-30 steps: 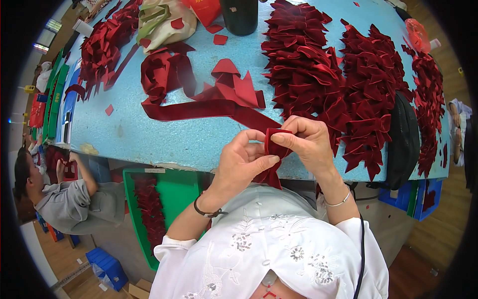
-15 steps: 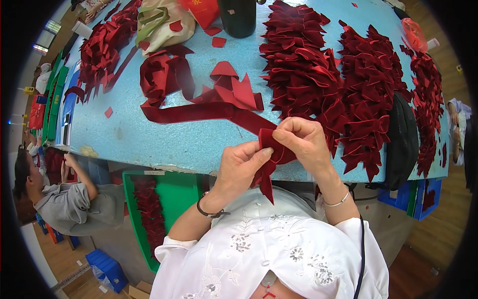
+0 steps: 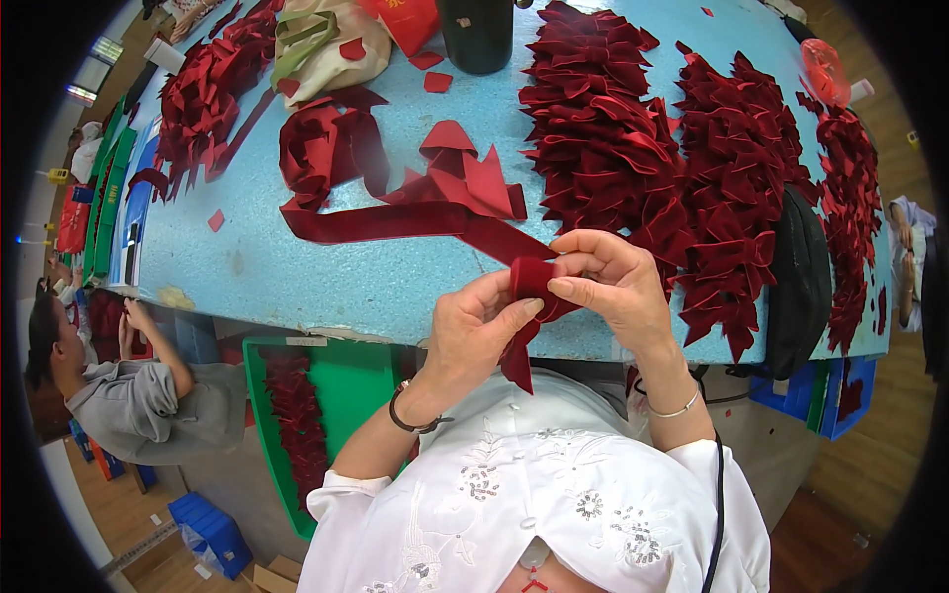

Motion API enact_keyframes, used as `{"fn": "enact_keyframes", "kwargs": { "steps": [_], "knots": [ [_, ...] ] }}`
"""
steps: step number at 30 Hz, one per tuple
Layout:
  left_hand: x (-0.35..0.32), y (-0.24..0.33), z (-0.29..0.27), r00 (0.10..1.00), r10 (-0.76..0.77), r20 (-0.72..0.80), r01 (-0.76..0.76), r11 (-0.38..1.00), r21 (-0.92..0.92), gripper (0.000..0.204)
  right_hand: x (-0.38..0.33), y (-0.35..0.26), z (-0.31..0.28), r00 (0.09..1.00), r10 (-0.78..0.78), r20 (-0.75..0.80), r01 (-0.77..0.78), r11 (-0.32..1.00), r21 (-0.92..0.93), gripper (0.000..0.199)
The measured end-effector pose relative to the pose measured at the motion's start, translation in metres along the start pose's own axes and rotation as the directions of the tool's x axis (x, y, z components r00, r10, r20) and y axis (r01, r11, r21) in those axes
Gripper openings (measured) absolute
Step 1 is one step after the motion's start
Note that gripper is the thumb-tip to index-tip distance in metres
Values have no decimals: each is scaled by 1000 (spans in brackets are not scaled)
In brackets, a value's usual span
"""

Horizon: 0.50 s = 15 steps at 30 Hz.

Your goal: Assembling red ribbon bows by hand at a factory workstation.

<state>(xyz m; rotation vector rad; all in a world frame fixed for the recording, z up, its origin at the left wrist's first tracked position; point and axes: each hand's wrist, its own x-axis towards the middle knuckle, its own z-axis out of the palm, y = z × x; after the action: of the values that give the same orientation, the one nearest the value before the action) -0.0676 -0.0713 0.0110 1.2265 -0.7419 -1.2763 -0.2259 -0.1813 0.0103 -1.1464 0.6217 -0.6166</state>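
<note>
Between my hands, just over the table's front edge, is a folded dark red velvet ribbon [image 3: 532, 280] with a loop on top and a pointed tail hanging below. My left hand [image 3: 481, 321] pinches its left side between thumb and fingers. On the other side, my right hand [image 3: 611, 289] pinches the loop with thumb and forefinger. From behind the fold, a long velvet strip [image 3: 381, 223] runs back to the left across the table into a loose, curled heap [image 3: 321, 148]. Part of the fold is hidden by my fingers.
Piled rows of red bows [image 3: 603, 128] cover the blue table [image 3: 247, 267] at right. A black bag [image 3: 799, 282] lies by them. A dark cup [image 3: 476, 35] and cloth bag [image 3: 331, 44] stand at the back. A green crate [image 3: 346, 385] is below; a co-worker [image 3: 148, 395] sits at left.
My right fingers have shifted slightly around the loop, which now wraps rounder over the front. The hanging tail has swung a little left and up.
</note>
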Motion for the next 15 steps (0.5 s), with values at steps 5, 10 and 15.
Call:
{"fn": "enact_keyframes", "kwargs": {
  "steps": [5,10,15],
  "knots": [
    [-1,-6,-4,999,44,10,-45,999,22,29,-2,1,2,999,-11,-30,10,999,-36,35],
    [0,-5,-2,999,34,35,-38,992,122,28,-5,1,3,997,34,-66,-36,999,-28,37],
    [-1,-6,-1,998,69,11,-70,974,215,26,-7,-1,9,997,-18,-80,17,1000,-15,39]
  ]
}}
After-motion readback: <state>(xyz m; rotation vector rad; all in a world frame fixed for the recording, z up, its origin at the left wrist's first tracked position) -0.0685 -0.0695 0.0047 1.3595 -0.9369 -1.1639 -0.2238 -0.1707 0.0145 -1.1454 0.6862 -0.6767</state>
